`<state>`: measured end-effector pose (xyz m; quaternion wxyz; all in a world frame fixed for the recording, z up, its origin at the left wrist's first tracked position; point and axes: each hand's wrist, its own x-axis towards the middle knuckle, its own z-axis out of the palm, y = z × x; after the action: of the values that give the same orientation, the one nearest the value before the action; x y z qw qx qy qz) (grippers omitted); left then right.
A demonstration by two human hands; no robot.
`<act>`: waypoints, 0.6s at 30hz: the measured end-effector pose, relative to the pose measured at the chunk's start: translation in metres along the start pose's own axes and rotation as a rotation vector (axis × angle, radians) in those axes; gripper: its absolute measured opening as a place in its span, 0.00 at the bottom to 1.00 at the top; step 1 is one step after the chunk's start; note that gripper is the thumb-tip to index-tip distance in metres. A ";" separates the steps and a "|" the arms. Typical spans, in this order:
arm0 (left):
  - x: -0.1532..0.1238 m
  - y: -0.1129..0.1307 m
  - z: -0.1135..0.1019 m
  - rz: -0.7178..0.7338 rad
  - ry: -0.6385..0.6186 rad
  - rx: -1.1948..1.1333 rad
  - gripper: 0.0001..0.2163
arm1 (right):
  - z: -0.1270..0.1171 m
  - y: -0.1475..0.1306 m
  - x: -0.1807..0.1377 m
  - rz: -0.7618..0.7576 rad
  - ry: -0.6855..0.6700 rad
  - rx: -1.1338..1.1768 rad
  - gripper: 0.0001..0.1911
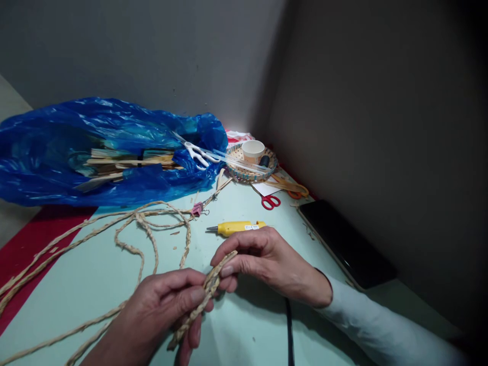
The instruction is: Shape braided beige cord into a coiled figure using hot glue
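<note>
Between both hands, low in the middle of the head view, is a short braided piece of straw cord, tilted up to the right. My left hand pinches its lower part between thumb and fingers. The upper end sits in the grip of my right hand, thumb on the near side. Just beyond my right hand lies a yellow glue gun, its dark nozzle pointing left. Long twisted straw cord loops over the table on the left, with a pink binder clip on it.
A blue plastic bag holding straw bundles lies at the back left, with white-handled scissors on it. Behind are a woven basket, a paper cup and red scissors. A black phone lies right, near the wall.
</note>
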<state>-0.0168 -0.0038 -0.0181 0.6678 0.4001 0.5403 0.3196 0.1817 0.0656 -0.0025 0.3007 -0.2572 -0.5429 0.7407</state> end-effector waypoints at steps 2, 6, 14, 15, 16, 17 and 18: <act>0.000 -0.002 -0.002 0.015 0.022 0.047 0.16 | -0.001 0.001 0.000 -0.020 0.000 -0.036 0.09; 0.000 -0.004 -0.002 0.086 0.106 0.147 0.18 | -0.002 0.004 0.001 -0.045 -0.003 -0.067 0.08; 0.000 -0.001 0.004 0.155 0.250 0.061 0.16 | 0.006 0.003 -0.003 -0.265 0.082 -0.407 0.10; -0.001 -0.001 0.006 0.181 0.289 0.075 0.15 | 0.007 0.003 -0.004 -0.295 0.113 -0.454 0.09; -0.001 0.000 0.008 0.208 0.333 0.092 0.14 | 0.008 0.003 -0.005 -0.310 0.142 -0.477 0.09; -0.002 0.000 0.010 0.235 0.377 0.115 0.13 | 0.009 0.003 -0.006 -0.312 0.170 -0.473 0.08; -0.002 0.000 0.011 0.258 0.418 0.139 0.12 | 0.010 0.003 -0.006 -0.308 0.191 -0.453 0.08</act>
<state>-0.0061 -0.0079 -0.0156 0.4664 0.4359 0.6317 0.4398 0.1785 0.0540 -0.0021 0.3941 -0.3009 -0.6965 0.5187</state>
